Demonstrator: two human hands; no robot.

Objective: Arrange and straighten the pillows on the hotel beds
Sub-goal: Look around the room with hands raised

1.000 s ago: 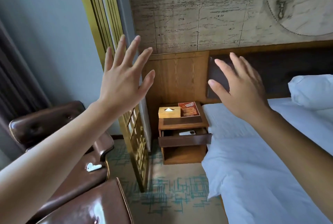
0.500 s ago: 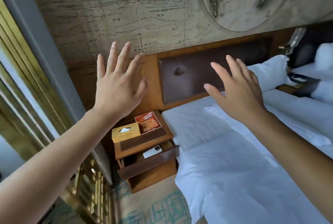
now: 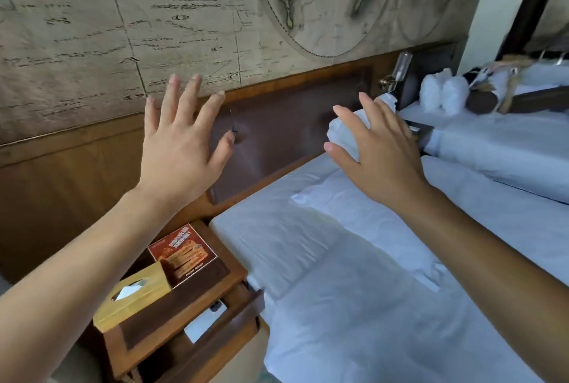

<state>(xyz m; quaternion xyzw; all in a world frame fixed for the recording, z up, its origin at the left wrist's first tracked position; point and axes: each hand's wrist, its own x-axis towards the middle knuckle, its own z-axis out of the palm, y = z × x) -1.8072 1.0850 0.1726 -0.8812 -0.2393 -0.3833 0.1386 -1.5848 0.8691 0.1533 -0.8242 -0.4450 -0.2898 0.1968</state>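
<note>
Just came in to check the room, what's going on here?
A person stands by the near bed, both arms stretched out over it. The left hand is open in front of the headboard, holding nothing. The right hand is open too, reaching toward the white pillow at the head of the bed; whether it touches is unclear. No pillow has been picked up yet. A nightstand with a tissue box stands beside the bed.

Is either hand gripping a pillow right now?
No: the left hand and right hand are both open with fingers spread, raised above the bed, with nothing in their grip.
</note>
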